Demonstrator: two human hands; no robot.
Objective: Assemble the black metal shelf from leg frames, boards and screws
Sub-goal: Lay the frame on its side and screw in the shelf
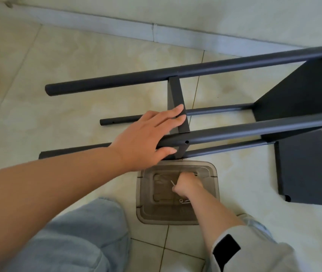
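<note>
The half-built black shelf (225,132) lies on its side on the tiled floor (58,61). The left hand (146,138) grips its near tube. Just below the shelf, the right hand (187,184) pinches a small metal tool inside a grey tub (146,213). A loose board (303,169) lies right of the tub. No writing is legible.

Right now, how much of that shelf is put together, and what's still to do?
Partly built. Done: the leg frames already join one board at the far end. In hand: the left hand steadies a leg tube and crossbar, while the right hand picks a small metal piece from the plastic tray. Left: a loose board lies on the floor, and an open screw hole shows.
</note>
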